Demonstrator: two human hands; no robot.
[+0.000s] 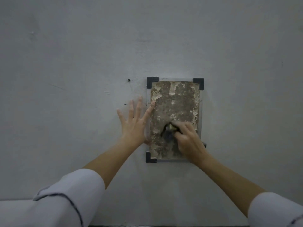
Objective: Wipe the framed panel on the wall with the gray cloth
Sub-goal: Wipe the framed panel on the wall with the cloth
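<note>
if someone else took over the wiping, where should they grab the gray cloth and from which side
Take the gray cloth by its bunched dark wad, which bulges out to the left of the right hand over the lower middle of the framed panel. Probably come from the left and front: the right side is covered by the gripping fingers, and the wall backs it.

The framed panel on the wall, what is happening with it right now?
A person is wiping the framed panel, which is fixed to a gray wall with black corner brackets. The right hand presses a bunched gray cloth against the lower middle of the panel. The left hand lies open and flat at the panel's left edge, one fingertip reaching onto it. The surface looks blotchy, brown with pale patches, over most of its area.
</note>
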